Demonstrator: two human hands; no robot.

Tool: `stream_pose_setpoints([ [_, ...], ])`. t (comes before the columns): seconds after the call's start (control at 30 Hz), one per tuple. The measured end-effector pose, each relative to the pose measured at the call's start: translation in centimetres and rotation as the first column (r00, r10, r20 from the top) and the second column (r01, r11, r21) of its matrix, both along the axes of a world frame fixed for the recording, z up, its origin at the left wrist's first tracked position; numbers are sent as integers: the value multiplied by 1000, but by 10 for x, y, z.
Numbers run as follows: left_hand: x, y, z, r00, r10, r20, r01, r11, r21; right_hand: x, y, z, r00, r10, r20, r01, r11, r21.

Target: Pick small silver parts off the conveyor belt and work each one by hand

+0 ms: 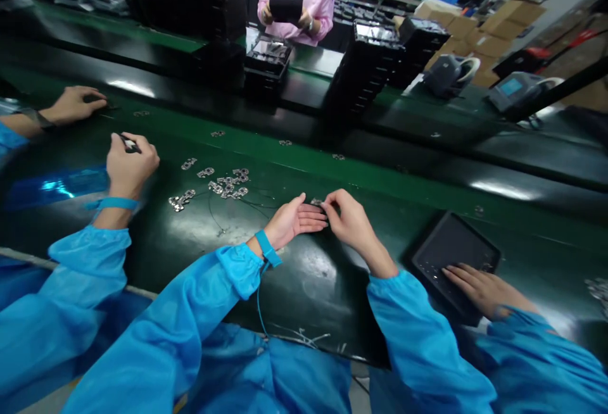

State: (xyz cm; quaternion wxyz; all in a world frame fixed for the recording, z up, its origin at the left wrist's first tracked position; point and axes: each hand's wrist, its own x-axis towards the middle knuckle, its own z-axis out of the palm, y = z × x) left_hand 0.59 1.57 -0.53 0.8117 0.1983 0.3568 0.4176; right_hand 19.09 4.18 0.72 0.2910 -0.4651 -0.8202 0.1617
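Observation:
My left hand (298, 219) is turned palm up above the dark green bench, its fingers stretched out. A blue wrist strap (268, 249) circles that wrist. Thumb and fingers of my right hand (350, 221) pinch a small silvery part (316, 202) at the fingertips of my left hand. Whether the part also touches the left fingers I cannot tell. To the left lies a loose pile of similar silvery parts (228, 186), with a smaller cluster (180, 200) beside it. Thin dark wires run from the piles toward my left hand.
Similar parts (285, 142) lie spaced along a green strip (370, 170). At left, a co-worker's hand (130, 164) grips a small dark tool. At right, another person's hand (484, 287) rests on a black panel (456, 256). Stacked black trays (365, 66) stand beyond.

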Motion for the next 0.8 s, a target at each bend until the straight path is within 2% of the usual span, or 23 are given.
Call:
stream_pose_setpoints([
  [0.13,4,-6,-2,981,-86,-174,110,985,130,16,-37,-4,978,66,198,-92,988,125],
  [0.23,7,-9,-3,956,-131,-261,181,967,178,24,-44,-9,983,73,167,-87,993,79],
  [0.4,9,-9,-3,940,-104,-325,176,964,200,29,-49,-12,992,46,117,-43,999,-23],
  [0.63,10,-10,1,919,-108,-378,202,955,218,27,-55,-9,993,-8,120,10,1000,-21],
  [0.8,14,-11,-3,908,-70,-413,183,953,240,27,-56,-5,996,-10,90,10,1000,4],
])
